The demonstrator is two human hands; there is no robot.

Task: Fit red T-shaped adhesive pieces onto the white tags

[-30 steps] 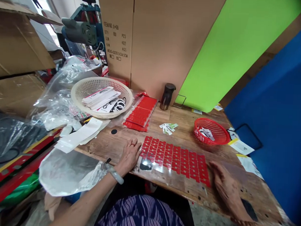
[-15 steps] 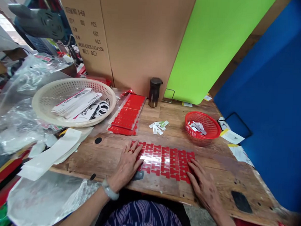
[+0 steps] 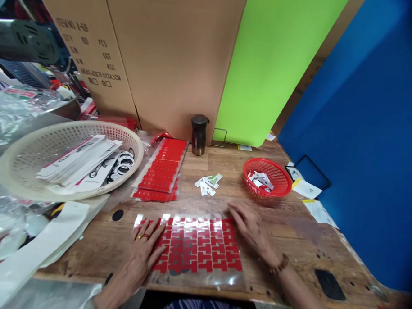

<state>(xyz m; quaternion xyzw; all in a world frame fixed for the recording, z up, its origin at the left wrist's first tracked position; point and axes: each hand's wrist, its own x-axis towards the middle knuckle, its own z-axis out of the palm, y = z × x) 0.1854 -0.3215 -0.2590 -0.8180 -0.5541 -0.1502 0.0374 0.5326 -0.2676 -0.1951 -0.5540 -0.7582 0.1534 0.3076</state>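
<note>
A clear sheet with rows of red die-cut stickers (image 3: 203, 242) lies on the wooden table in front of me. My left hand (image 3: 143, 249) rests on the sheet's left end, fingers spread flat over the red shapes. At the sheet's far right corner is my right hand (image 3: 252, 228), its fingers stretched out and touching the clear margin. Whether those fingertips have lifted the film cannot be made out. Beyond the sheet, to the left, a stack of similar red sheets (image 3: 163, 166) lies on the table. Small white tags, one with green (image 3: 208, 184), form a loose pile behind the sheet.
A red basket (image 3: 282, 179) holding small tags stands at the right. The large cream basket (image 3: 19, 170) at left contains cards and rings. A dark flask (image 3: 199, 136) stands before the cardboard (image 3: 175, 59). White strips (image 3: 50, 239) overhang the left front edge.
My view has shifted. The red sticker sheet has come nearer and left, with my left hand still flat on it. My right hand has moved from its right side to the far corner.
</note>
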